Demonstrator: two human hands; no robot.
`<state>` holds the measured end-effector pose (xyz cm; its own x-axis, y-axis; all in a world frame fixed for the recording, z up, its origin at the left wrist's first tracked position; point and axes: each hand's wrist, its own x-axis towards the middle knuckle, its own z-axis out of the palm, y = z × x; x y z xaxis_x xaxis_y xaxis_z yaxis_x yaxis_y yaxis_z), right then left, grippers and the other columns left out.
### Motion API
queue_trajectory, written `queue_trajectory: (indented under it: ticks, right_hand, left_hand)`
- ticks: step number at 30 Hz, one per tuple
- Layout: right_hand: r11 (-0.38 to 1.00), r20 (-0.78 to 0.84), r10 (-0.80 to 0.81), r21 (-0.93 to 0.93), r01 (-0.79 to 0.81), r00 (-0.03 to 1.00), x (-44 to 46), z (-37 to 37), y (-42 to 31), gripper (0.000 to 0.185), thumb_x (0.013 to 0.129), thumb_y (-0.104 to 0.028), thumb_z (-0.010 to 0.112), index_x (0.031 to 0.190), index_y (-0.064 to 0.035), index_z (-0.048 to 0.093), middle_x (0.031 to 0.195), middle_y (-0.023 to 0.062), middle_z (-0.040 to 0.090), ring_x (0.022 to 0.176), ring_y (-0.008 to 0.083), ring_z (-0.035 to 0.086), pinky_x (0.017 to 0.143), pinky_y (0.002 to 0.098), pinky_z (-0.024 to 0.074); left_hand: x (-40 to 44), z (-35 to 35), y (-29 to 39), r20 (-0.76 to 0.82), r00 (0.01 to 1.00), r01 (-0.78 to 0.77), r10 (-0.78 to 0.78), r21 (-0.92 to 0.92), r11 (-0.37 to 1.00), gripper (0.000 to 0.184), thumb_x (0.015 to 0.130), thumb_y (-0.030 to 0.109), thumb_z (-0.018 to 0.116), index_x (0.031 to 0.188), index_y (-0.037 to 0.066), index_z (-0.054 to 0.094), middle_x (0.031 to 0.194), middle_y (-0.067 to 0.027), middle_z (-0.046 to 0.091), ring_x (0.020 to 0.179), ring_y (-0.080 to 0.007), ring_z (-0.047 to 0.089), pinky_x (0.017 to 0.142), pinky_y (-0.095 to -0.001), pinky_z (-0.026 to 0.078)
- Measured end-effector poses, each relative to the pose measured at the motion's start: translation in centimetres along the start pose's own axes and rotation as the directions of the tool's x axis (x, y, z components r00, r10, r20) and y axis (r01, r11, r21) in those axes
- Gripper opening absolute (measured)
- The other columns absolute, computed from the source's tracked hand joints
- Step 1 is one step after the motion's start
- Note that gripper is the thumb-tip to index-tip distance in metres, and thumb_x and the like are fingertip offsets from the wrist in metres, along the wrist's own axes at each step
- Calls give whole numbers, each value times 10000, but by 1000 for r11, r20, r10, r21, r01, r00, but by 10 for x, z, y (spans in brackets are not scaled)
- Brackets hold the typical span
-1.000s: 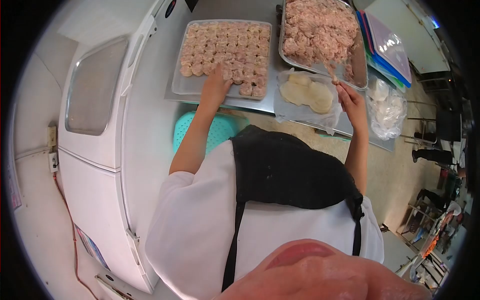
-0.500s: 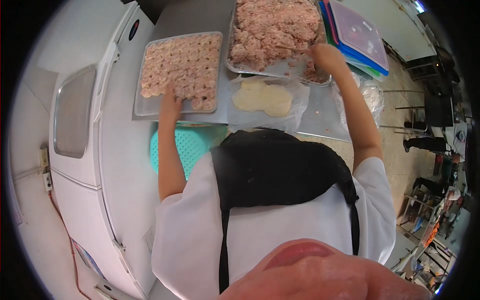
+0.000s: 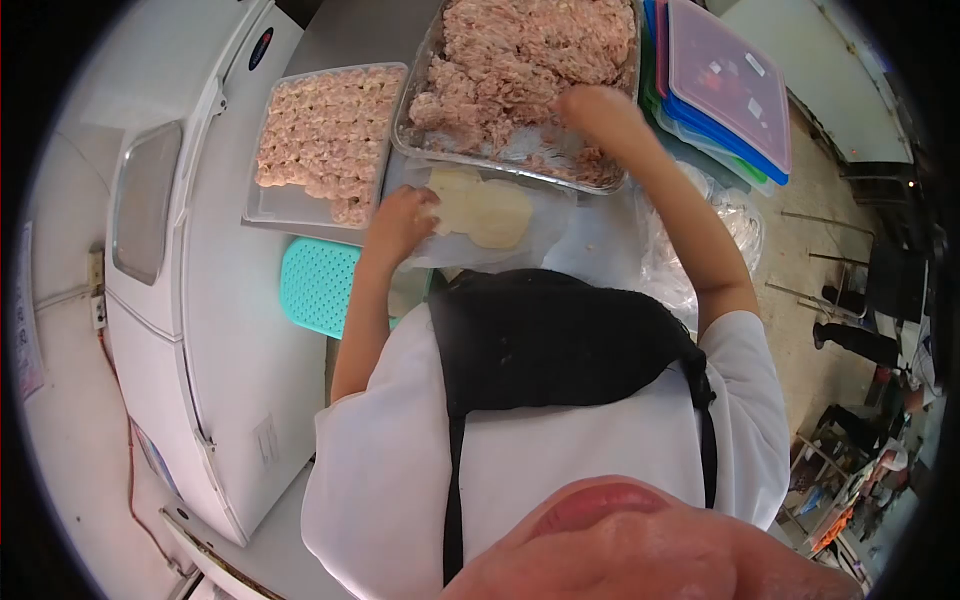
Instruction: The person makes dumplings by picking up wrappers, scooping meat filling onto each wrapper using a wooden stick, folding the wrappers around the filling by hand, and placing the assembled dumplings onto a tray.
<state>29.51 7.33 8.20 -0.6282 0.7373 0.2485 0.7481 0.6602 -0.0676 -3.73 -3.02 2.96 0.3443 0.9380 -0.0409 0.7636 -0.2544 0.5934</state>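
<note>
The person wears a white top point(image 3: 570, 460) with loose, short sleeves that end above the elbows. Over it sits a black apron point(image 3: 570, 340), its bib broad and matte with a few pale specks, the edge nearest the face curved. Narrow black straps run from the bib over the white cloth, the right one bunched where it joins. Forearms and hands are bare.

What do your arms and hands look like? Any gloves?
No gloves: my left hand and right hand are bare. My arms are bare too, below short, loose white sleeves. Rings would be too small to see.
</note>
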Motion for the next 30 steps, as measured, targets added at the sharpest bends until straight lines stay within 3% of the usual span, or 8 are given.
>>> queue_trajectory:
  ticks: [2,5,10,13,23,26,29,30]
  right_hand:
    - [966,-338,-239,13,258,910,-17,43,-1,153,807,-161,541,747,-66,645,710,98,629,684,308,646,639,424,510]
    - [997,155,-66,50,59,986,-38,14,-38,162,774,-140,535,715,-32,640,706,141,643,687,326,651,600,411,524]
    - [999,370,45,8,-51,928,-2,-30,-6,216,818,-208,550,764,-23,647,729,149,641,710,330,639,625,444,504]
    - [995,114,-62,83,53,992,-6,19,-14,296,862,-275,551,724,-31,645,709,148,642,705,326,639,615,442,500]
    - [998,221,40,-65,-27,974,1,12,-16,279,853,-259,539,718,-51,667,723,149,645,740,315,651,638,423,516]
    - [998,229,51,-58,-38,972,-5,2,-54,161,771,-199,584,692,-82,661,702,113,641,694,301,648,598,417,519]
    - [990,275,136,-73,-120,952,-12,-36,-49,168,798,-162,541,719,-75,661,710,114,647,701,298,653,609,418,520]
    - [967,362,234,-178,-180,902,-12,-52,-52,170,802,-151,533,720,-72,660,712,118,648,700,297,654,608,418,521]
  left_hand:
    - [1,19,5,-28,1000,-10,12,60,998,372,659,129,751,993,77,596,1079,-125,546,1034,-327,505,908,-388,415]
    - [4,29,-8,-47,999,-19,22,75,997,307,669,134,741,938,55,617,1002,-136,565,960,-321,536,869,-383,435]
    - [11,16,5,-92,996,-18,-2,-207,978,177,796,152,661,906,14,649,886,-145,591,836,-308,588,745,-358,475]
    - [12,10,14,-131,991,-18,-16,-256,967,169,855,128,617,961,2,654,925,-119,605,849,-230,596,735,-308,469]
    - [26,-11,10,-104,995,-40,0,-380,924,193,890,163,589,958,-12,638,897,-54,639,772,-154,591,720,-255,466]
    - [33,-19,7,-1,984,144,-177,-583,800,220,889,166,606,1054,22,613,911,-33,636,789,-132,605,699,-250,476]
    - [43,-13,-20,165,955,173,-246,-985,11,290,921,184,579,1158,18,553,985,-28,635,855,-122,612,741,-245,489]
    - [41,-19,-18,83,965,119,-248,-984,133,312,930,193,567,1182,13,535,1009,-35,633,870,-130,614,756,-250,493]
